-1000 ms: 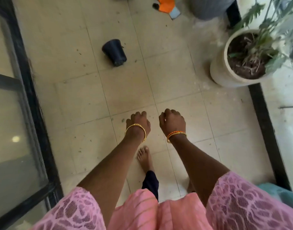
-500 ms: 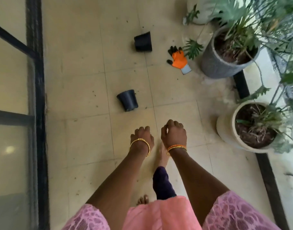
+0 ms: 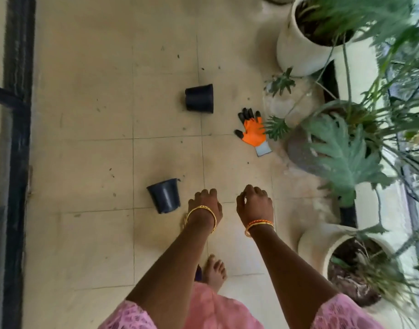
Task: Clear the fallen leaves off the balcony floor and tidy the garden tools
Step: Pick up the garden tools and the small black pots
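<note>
Two small black plastic pots lie tipped on the tiled floor: one point(image 3: 165, 195) just left of my left hand, another point(image 3: 200, 98) farther ahead. An orange and black garden glove point(image 3: 253, 132) lies flat to the right of the far pot, beside the plants. My left hand point(image 3: 205, 205) and my right hand point(image 3: 255, 203) hang side by side over the floor, fingers curled down, with nothing in either. Small dark specks of debris dot the tiles.
Potted plants line the right side: a white pot point(image 3: 296, 51) at the back, a grey pot point(image 3: 301, 148) in the middle, a white pot point(image 3: 322, 243) near me. A black door frame point(image 3: 18, 138) runs along the left. My bare foot point(image 3: 214, 271) is below my hands.
The view has moved forward along the balcony. The black pots and the glove now lie closer to me, and another white pot has come into sight at the back. My hands stay curled.
</note>
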A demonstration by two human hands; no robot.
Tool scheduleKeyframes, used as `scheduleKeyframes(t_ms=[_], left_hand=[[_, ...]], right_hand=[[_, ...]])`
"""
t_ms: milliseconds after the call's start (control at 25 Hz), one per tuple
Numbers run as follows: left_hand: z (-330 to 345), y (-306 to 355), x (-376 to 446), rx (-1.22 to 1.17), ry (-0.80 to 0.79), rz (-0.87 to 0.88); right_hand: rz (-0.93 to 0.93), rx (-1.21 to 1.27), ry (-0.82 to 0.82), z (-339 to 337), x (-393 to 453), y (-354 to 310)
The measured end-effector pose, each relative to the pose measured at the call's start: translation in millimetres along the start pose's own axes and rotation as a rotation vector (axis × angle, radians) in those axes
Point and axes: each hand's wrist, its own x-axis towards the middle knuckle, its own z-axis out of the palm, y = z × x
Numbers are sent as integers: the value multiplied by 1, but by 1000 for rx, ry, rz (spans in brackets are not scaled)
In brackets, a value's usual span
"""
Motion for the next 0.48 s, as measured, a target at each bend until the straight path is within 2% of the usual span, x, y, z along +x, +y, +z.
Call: scheduleKeyframes(t_ms=[280, 400, 480], left_hand=[[-33, 12, 101, -108, -70, -9], [-36, 17, 154, -296, -64, -42], [-33, 24, 193, -523, -94, -69]], right_hand=[[321, 283, -76, 9, 111, -25], [321, 292, -70, 25, 173, -17], [196, 196, -129, 44, 239, 1]])
